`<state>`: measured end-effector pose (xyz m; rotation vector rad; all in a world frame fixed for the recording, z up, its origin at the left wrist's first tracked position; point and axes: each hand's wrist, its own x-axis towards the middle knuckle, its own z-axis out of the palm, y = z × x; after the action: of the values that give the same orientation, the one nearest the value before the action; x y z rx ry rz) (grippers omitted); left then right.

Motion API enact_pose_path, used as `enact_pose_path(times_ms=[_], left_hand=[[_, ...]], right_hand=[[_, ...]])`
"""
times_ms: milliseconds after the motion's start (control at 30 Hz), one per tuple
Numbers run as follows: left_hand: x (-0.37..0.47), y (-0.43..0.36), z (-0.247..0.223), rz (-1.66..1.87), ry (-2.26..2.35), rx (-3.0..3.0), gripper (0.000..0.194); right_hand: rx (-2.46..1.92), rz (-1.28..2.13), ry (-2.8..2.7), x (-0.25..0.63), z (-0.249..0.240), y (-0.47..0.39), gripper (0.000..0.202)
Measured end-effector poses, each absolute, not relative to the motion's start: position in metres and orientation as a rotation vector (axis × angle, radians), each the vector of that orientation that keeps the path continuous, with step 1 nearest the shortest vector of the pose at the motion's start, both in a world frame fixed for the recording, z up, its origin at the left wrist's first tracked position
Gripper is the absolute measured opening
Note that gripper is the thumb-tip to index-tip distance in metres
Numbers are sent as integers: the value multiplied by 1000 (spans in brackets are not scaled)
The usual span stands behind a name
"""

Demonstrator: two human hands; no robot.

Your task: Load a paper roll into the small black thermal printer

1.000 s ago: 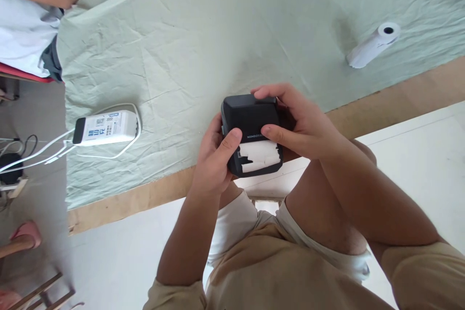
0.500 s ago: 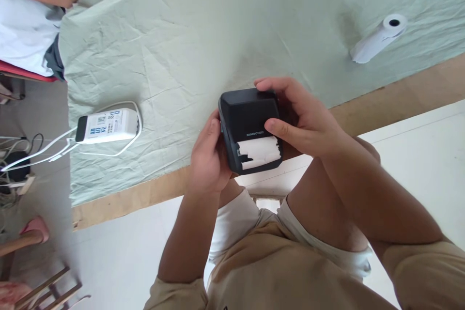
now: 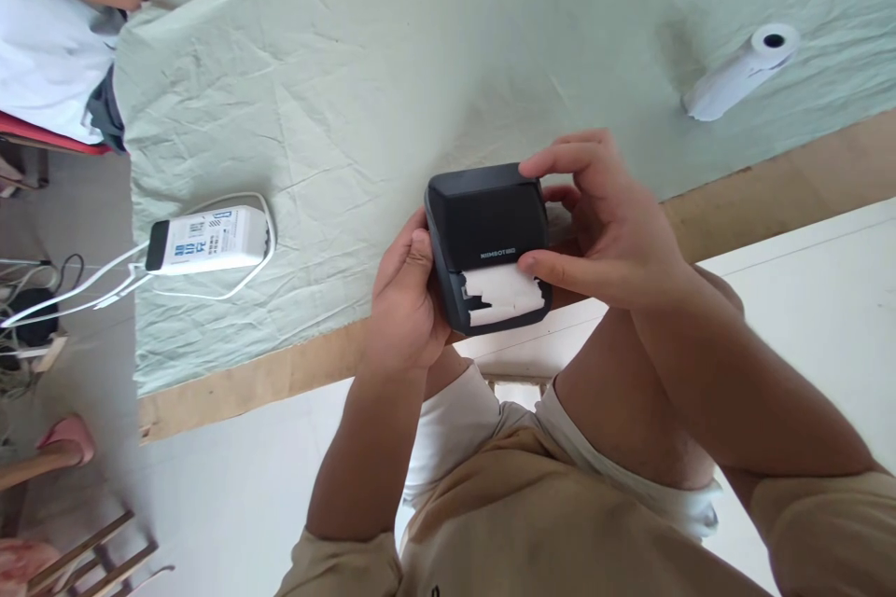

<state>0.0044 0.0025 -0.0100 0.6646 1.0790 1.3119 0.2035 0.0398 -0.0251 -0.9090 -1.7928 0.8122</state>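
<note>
Black NIIMBOT printer (image 3: 486,224) with torn white paper (image 3: 502,292) is at the surface (image 3: 322,112) edge; whether it rests there, I cannot tell. The left hand (image 3: 406,308) holds its side, fingers mostly hidden; the right hand (image 3: 623,238) touches it with wide-spread, partly hidden fingers.

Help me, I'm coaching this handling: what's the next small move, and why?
Perhaps pinch the ragged white paper strip with the right hand: its thumb lies at the strip's corner, and the left hand grips the black boxy plastic device opposite.
</note>
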Motion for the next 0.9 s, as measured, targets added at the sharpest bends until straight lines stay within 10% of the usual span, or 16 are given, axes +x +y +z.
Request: enact_pose_path(times_ms=[600, 900], left_hand=[[7, -3, -7, 1222, 1024, 745, 34], [6, -4, -10, 1218, 1079, 745, 35]], right_hand=[[-1142, 297, -2174, 193, 10, 50, 4], [-1057, 685, -2251, 209, 38, 57, 30]])
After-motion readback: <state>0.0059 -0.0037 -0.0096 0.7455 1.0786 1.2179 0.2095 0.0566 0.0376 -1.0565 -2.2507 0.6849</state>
